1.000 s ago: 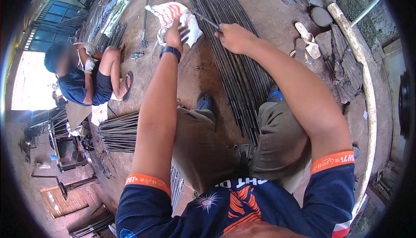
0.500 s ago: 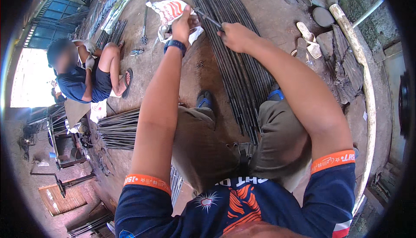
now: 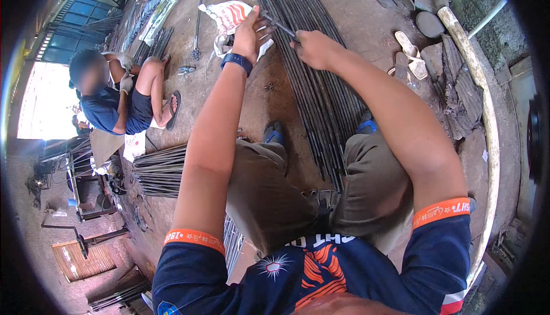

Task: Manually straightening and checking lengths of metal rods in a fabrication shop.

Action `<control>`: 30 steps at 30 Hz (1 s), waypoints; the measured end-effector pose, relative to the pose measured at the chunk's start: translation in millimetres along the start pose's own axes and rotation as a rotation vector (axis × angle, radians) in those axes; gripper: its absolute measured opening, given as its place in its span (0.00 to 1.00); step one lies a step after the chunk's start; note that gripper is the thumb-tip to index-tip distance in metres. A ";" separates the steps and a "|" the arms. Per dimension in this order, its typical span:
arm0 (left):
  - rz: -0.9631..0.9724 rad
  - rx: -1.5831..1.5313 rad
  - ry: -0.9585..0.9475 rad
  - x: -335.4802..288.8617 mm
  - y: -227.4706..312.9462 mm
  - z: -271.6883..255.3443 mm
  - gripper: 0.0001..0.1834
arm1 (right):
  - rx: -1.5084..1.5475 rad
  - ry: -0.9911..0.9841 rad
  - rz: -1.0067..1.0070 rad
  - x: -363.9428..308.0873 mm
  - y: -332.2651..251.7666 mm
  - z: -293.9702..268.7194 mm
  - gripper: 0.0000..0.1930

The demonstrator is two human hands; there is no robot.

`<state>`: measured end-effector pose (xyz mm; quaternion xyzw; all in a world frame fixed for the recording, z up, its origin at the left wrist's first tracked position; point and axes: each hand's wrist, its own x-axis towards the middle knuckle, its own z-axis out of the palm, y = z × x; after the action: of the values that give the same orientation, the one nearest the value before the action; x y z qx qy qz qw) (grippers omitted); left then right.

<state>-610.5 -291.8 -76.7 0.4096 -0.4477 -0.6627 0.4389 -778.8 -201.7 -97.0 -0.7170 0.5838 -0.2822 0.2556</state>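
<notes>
While the right hand (image 3: 314,50) has its fingers wrapped around one end of a dark rod (image 3: 283,29), the left hand (image 3: 246,38) has moved in from over the white bag (image 3: 227,13) to the rod's far end, so both hands now seem to attend to one piece. Whether the left fingers grip that end, I cannot tell. From them the rod slants across the view of the bars (image 3: 321,97) on the floor (image 3: 252,107); a seated co-worker (image 3: 109,97) is well apart.
</notes>
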 end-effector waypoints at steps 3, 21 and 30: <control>-0.086 0.233 0.089 -7.2 -9.6 2.2 0.26 | -0.031 -0.015 0.053 -7.2 -3.4 -4.8 0.13; -0.196 0.195 0.107 -7.9 -5.5 -2.5 0.26 | -0.092 -0.078 0.079 -5.5 -9.4 -1.4 0.14; -0.100 0.211 0.122 -2.8 2.2 -2.1 0.15 | -0.125 -0.119 0.078 0.7 -4.4 4.9 0.13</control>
<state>-607.3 -290.1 -74.7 0.5150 -0.4665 -0.6066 0.3862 -772.2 -201.4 -97.4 -0.7237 0.6116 -0.1919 0.2555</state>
